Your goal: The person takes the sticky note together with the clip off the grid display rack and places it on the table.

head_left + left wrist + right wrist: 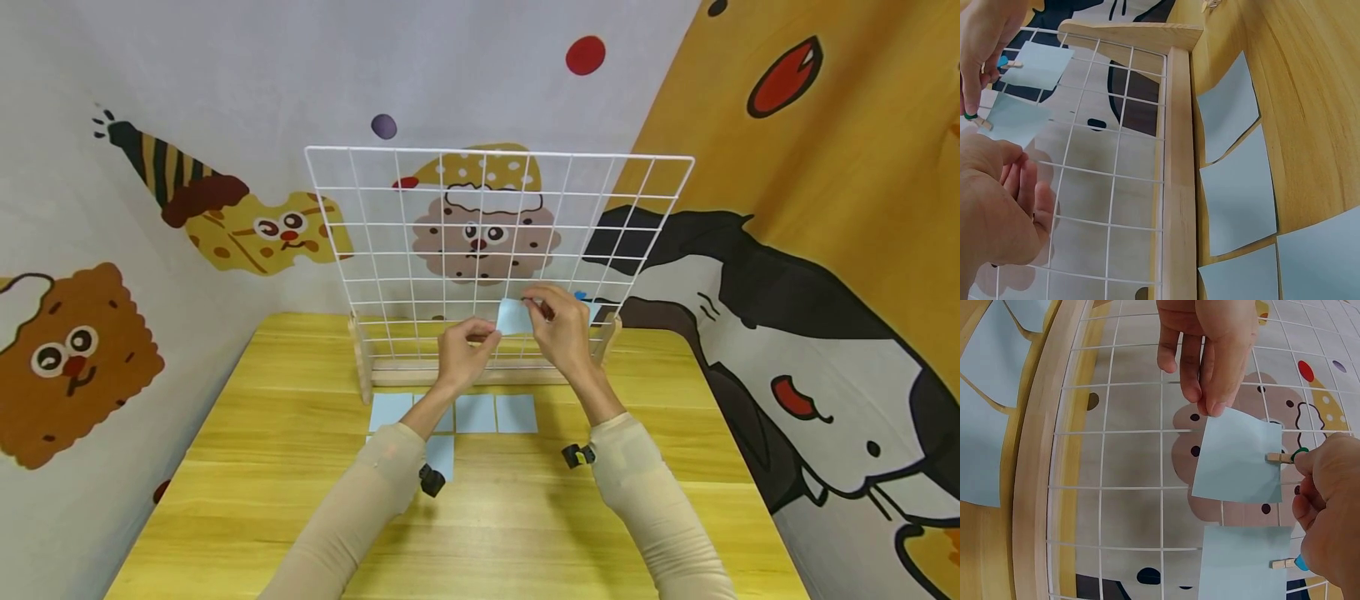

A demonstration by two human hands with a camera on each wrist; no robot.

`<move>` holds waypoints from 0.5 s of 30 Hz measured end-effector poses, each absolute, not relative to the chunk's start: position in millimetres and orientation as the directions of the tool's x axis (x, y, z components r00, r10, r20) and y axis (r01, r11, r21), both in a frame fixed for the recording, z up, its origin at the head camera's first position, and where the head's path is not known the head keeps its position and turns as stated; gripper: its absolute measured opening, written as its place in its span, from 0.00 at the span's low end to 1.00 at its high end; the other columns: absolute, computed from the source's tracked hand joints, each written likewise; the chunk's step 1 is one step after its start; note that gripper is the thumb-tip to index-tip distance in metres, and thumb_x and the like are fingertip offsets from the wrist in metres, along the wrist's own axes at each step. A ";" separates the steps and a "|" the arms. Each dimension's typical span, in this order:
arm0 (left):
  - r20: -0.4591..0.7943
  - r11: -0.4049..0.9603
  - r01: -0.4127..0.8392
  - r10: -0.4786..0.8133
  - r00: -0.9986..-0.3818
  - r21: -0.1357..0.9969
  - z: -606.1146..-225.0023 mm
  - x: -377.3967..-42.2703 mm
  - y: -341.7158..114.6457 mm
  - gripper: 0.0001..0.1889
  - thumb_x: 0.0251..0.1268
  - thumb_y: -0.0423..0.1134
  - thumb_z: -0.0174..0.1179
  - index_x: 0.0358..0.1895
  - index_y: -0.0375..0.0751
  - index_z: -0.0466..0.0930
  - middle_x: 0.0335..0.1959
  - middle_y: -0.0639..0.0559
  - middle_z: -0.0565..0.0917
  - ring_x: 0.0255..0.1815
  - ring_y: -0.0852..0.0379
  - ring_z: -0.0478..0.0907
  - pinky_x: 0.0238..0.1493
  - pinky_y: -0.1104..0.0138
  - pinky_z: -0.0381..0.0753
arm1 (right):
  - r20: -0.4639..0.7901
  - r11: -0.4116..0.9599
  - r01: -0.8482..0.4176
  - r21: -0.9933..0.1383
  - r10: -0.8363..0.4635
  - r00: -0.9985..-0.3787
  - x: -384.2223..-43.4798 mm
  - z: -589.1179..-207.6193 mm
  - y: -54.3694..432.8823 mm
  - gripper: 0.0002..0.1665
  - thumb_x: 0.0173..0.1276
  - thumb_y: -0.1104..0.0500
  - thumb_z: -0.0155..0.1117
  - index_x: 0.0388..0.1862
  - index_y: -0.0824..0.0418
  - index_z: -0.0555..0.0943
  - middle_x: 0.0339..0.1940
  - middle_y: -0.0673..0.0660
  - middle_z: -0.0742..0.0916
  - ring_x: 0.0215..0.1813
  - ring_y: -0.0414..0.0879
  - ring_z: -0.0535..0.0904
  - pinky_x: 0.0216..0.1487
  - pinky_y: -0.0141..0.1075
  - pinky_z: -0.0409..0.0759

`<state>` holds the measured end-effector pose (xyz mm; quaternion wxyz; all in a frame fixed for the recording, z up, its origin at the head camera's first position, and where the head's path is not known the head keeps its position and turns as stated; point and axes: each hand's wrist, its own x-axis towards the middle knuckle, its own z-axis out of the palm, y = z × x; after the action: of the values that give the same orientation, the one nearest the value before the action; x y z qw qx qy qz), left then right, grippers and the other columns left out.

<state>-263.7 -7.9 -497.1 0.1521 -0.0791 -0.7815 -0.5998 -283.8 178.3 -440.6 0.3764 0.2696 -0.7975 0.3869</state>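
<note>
A light blue square of paper (513,317) lies against the white wire grid (480,254). My left hand (467,354) pinches its lower corner between thumb and fingertip. At its top edge, a small wooden clothespin (1280,458) with a green ornament sits over the paper, and my right hand (561,329) pinches the ornamented end. Beside it a second blue paper (1244,562) hangs on the wires by another clothespin (1283,564) with a blue ornament. In the head view my right hand partly covers that second paper.
The grid stands upright in a wooden base (472,377) on the wooden table (510,533). Several more blue papers (516,414) lie on the table in front of it, partly hidden by my left arm. A printed cartoon curtain (225,75) hangs close behind.
</note>
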 end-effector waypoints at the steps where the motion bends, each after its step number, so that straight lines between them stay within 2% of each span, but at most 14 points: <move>1: 0.336 0.271 0.309 -0.059 -0.940 0.912 -497.1 -263.4 -8.0 0.04 0.73 0.30 0.74 0.45 0.33 0.94 0.40 0.38 0.97 0.43 0.41 0.94 0.44 0.73 0.90 | 0.810 0.551 -0.722 -0.418 -0.133 -0.571 -283.7 -440.9 178.3 0.06 0.72 0.75 0.75 0.44 0.70 0.94 0.41 0.64 0.96 0.27 0.49 0.80 0.33 0.21 0.72; 8: 0.334 0.272 0.307 -0.058 -0.941 0.912 -498.0 -262.4 -8.9 0.03 0.73 0.30 0.74 0.44 0.34 0.95 0.40 0.39 0.97 0.43 0.42 0.94 0.43 0.73 0.90 | 0.812 0.523 -0.716 -0.462 -0.075 -0.579 -282.6 -442.3 178.2 0.05 0.69 0.76 0.77 0.41 0.71 0.94 0.42 0.65 0.96 0.24 0.48 0.77 0.32 0.17 0.68; 15: 0.344 0.290 0.317 -0.046 -0.938 0.903 -501.7 -262.6 -11.4 0.03 0.73 0.30 0.74 0.44 0.34 0.94 0.41 0.39 0.97 0.43 0.42 0.94 0.49 0.64 0.94 | 0.821 0.527 -0.703 -0.479 -0.014 -0.570 -281.4 -440.2 178.0 0.06 0.68 0.76 0.78 0.39 0.69 0.95 0.41 0.64 0.97 0.23 0.41 0.73 0.31 0.16 0.64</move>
<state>-262.6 -11.4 -501.7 0.1539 -0.0859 -0.7883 -0.5896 -281.4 178.0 -440.2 0.4020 0.2310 -0.7757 0.4281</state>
